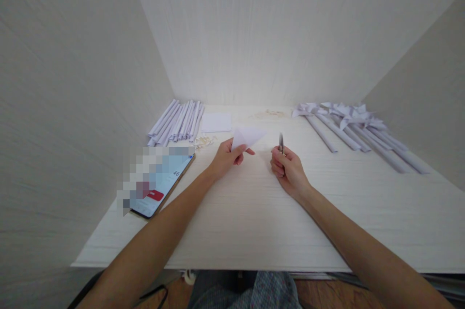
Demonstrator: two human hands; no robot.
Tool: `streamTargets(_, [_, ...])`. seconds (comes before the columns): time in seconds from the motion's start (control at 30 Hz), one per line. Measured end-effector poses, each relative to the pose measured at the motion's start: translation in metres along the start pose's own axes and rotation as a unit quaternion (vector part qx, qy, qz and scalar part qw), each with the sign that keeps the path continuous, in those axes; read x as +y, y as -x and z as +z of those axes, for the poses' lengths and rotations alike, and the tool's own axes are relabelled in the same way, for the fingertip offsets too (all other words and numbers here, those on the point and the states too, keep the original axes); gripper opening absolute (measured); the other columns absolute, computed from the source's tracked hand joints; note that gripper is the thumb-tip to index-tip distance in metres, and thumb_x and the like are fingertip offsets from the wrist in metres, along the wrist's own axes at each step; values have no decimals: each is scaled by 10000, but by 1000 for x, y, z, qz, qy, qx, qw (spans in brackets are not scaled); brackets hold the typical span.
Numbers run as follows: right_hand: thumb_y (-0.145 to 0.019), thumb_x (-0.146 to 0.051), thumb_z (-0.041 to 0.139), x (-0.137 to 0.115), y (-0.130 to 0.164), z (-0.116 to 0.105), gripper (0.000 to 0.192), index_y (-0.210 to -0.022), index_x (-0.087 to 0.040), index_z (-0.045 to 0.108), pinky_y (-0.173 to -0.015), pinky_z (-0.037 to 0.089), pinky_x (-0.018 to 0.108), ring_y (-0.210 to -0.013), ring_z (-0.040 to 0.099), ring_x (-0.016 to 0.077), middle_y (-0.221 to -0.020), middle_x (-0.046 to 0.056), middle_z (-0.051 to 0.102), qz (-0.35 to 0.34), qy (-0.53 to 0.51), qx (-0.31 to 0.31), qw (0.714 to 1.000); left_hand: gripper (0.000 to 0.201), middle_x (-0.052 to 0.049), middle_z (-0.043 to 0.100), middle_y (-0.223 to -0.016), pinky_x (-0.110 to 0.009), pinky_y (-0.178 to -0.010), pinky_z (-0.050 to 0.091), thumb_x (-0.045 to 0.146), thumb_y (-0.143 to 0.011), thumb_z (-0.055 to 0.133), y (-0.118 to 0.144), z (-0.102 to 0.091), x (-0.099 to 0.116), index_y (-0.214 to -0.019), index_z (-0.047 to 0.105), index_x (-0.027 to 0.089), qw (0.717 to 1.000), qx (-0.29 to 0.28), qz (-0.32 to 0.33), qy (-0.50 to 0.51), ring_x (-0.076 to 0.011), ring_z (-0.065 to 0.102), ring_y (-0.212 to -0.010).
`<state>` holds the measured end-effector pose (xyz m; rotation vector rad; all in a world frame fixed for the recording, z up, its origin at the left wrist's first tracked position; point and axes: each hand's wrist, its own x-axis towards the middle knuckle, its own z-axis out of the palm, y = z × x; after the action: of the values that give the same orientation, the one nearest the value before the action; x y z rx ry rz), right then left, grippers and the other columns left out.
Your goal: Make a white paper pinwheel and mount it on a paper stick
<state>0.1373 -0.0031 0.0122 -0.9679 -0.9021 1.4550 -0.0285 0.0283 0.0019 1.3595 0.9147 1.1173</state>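
Your left hand [227, 156] pinches the folded paper triangle [247, 137] just above the table [254, 212]; your right hand [286, 168] grips small scissors [281, 143], blades closed, beside it — cutting step, so line blades to the fold

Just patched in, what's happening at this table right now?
A person sits at a white table. The left hand pinches a folded white paper triangle and holds it up off the table. The right hand is closed around small scissors, blades shut and pointing up, a little apart from the paper. Rolled paper sticks lie at the far left, finished paper pinwheels at the far right, and a phone lies by the left forearm.
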Motion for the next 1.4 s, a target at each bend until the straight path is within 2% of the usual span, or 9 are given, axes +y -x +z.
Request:
streamTargets(0.07, [-556,-414,728,-1,-2,-1,368,-690,-203,458,-346,93,197,-348,168,23,-420,-125,235,-1,-34,23,999,316,61,408,-415,-213,-416,209,429,-752,519,3,3,0,-717,603,127,998,-27,12,-62,-45,286,-375])
streamTargets(0.17, [-585,-466,704,-3,-4,-4,384,-749,-208,472,-330,86,194,-337,141,27,-410,-128,209,10,-62,21,998,323,79,304,-427,-211,-436,210,412,-790,448,7,7,0,-726,598,134,988,-56,35,-140,-55,264,-403])
streamTargets(0.3, [-560,-458,724,-3,-6,-5,393,-695,-198,462,-311,94,175,-323,154,16,-391,-129,236,13,-66,13,998,333,75,322,-454,-206,-466,252,372,-827,372,10,11,-1,-783,599,134,971,-85,49,-219,-66,300,-426])
streamTargets(0.43, [-494,-376,769,0,-6,-2,370,-660,-168,511,-298,96,157,-307,198,-6,-393,-114,357,8,-64,32,997,357,55,415,-489,-213,-528,327,353,-842,341,10,12,-1,-907,612,130,963,-91,44,-250,-84,385,-468])
streamTargets(0.57, [-509,-335,757,2,-6,0,313,-622,-154,528,-287,104,153,-291,219,-20,-430,-92,439,-2,-64,31,997,353,-17,589,-724,-238,-659,378,388,-802,429,9,12,0,-970,611,137,966,-103,63,-227,-126,509,-667])
streamTargets(0.73, [-542,-302,739,3,-7,-1,261,-637,-147,552,-282,101,152,-281,226,-25,-453,-77,489,-13,-57,25,998,604,-48,598,-836,-240,-604,355,529,-667,562,7,10,-2,-1116,542,126,972,-127,44,-191,-126,471,-646])
streamTargets(0.9, [-562,-289,724,4,-6,-1,235,-653,-145,561,-284,108,153,-290,238,-23,-473,-70,503,-15,-49,23,998,694,-53,554,-802,-234,-518,318,647,-742,316,8,10,-3,-1109,544,103,980,-138,43,-135,-81,371,-523])
streamTargets(1.13, [-554,-293,729,3,-6,-2,249,-649,-143,554,-291,110,151,-290,245,-25,-477,-72,497,-12,-44,21,999,593,-2,505,-663,-223,-462,264,604,-760,321,11,13,4,-965,592,117,983,-130,28,-130,-61,313,-468])
streamTargets(1.4, [-562,-289,721,3,-6,-2,244,-679,-144,564,-296,97,161,-293,233,-19,-468,-71,490,-10,-36,18,999,491,-34,567,-779,-206,-436,236,532,-743,418,11,14,8,-978,571,129,988,-124,-5,-88,-47,335,-477])
